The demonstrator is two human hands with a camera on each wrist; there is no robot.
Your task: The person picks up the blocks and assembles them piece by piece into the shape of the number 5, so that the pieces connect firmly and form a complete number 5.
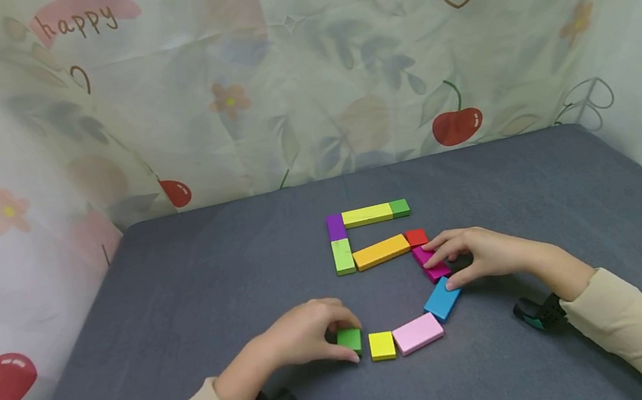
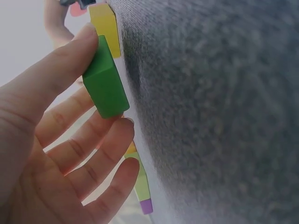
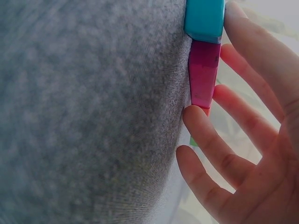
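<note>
My left hand (image 1: 311, 332) pinches a small green block (image 1: 349, 341) between thumb and fingers, just left of a yellow square block (image 1: 381, 345). In the left wrist view, the thumb lies on one end of that green block (image 2: 105, 79), with fingertips at the other. Over on the right, my right hand (image 1: 486, 254) has its fingers spread, fingertips on the magenta block (image 1: 428, 262) and thumb at the edge of the blue block (image 1: 442, 300). Between the blue and yellow blocks lies a pink block (image 1: 418, 334).
The curve continues upward through red (image 1: 416, 238), orange (image 1: 381, 252), light green (image 1: 343, 256), purple (image 1: 335, 227), long yellow (image 1: 367, 215) and green (image 1: 399, 208) blocks. All lie on a dark grey cloth-covered table (image 1: 211, 268). A printed curtain (image 1: 302, 90) hangs behind.
</note>
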